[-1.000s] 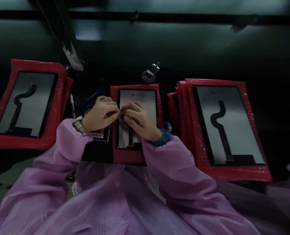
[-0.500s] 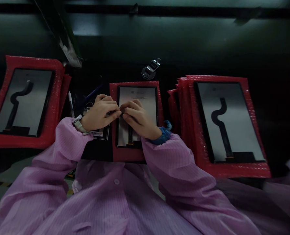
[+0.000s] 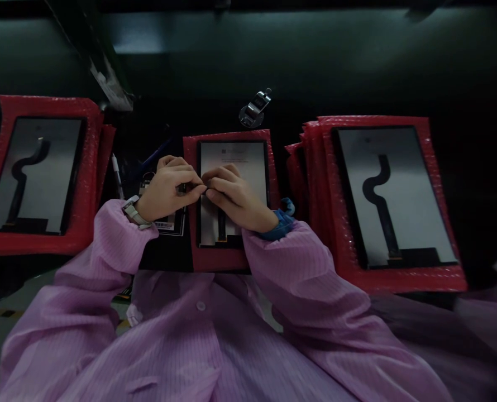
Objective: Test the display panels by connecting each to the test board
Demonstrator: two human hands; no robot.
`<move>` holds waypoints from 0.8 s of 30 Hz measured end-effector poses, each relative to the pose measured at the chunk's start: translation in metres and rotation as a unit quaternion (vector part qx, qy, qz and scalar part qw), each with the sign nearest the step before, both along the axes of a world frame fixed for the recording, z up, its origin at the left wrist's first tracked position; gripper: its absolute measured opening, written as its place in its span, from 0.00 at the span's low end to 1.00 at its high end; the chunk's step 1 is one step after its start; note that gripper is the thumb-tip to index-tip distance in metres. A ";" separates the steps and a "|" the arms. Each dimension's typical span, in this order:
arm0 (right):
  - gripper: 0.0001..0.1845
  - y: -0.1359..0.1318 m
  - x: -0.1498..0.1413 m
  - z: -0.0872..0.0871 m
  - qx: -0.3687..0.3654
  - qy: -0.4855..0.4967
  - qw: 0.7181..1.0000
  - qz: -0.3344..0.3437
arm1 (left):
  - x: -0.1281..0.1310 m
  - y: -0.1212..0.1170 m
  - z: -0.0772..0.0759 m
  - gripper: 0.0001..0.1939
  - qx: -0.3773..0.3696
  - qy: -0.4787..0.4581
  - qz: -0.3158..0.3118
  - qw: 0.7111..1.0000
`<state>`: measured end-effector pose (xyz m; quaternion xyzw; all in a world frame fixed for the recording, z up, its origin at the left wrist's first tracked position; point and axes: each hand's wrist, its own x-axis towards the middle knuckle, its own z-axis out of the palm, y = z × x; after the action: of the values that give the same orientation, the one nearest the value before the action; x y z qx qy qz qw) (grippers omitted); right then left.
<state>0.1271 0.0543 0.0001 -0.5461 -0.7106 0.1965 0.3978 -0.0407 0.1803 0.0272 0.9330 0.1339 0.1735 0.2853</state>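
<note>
While left hand (image 3: 167, 190) and right hand (image 3: 238, 201) pinch small dark part (image 3: 205, 190), grips narrow, above display panel (image 3: 234, 159) on red bubble wrap (image 3: 191, 184).

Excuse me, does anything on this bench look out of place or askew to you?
The red bubble bags stacked on the right look uneven: the lower bags stick out past the top one along the left edge, so the pile isn't squared.
</note>
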 end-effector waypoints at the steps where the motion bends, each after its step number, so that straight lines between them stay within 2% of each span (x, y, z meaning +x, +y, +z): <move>1: 0.18 0.001 0.000 0.000 -0.003 -0.003 1.000 -0.003 | 0.001 0.000 -0.001 0.15 0.002 -0.001 0.007 1.000; 4: 0.22 -0.001 0.000 0.005 -0.007 -0.003 1.000 -0.023 | 0.004 -0.002 -0.001 0.16 0.011 0.004 0.024 1.000; 7: 0.22 -0.016 0.000 0.016 -0.006 0.002 0.994 -0.114 | -0.002 -0.010 0.010 0.17 0.023 -0.016 0.065 0.997; 9: 0.21 -0.037 -0.002 0.023 -0.012 -0.010 0.979 -0.203 | -0.017 -0.023 0.017 0.16 0.040 -0.088 0.149 0.984; 12: 0.20 -0.079 -0.010 0.023 -0.038 -0.041 0.950 -0.307 | -0.048 -0.051 0.017 0.10 0.067 -0.189 0.277 0.940; 13: 0.20 -0.092 -0.014 0.020 -0.053 -0.051 0.941 -0.332 | -0.059 -0.061 0.013 0.09 0.074 -0.171 0.286 0.940; 16: 0.24 -0.124 -0.024 0.003 -0.114 -0.078 0.913 -0.383 | -0.078 -0.087 -0.005 0.09 0.116 -0.005 0.243 0.963; 19: 0.29 -0.139 -0.032 -0.016 -0.145 -0.114 0.896 -0.403 | -0.079 -0.102 -0.023 0.14 0.174 0.115 0.211 0.955; 21: 0.31 -0.143 -0.039 -0.023 -0.145 -0.144 0.889 -0.409 | -0.076 -0.106 -0.029 0.16 0.203 0.137 0.206 0.947; 24: 0.33 -0.150 -0.056 -0.025 -0.153 -0.177 0.878 -0.416 | -0.074 -0.106 -0.033 0.17 0.220 0.131 0.219 0.942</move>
<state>0.0712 -0.0958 -0.0252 -0.8714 -0.4372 0.0190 0.2216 -0.1150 0.0740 -0.0058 0.9348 0.3293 0.1332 0.0076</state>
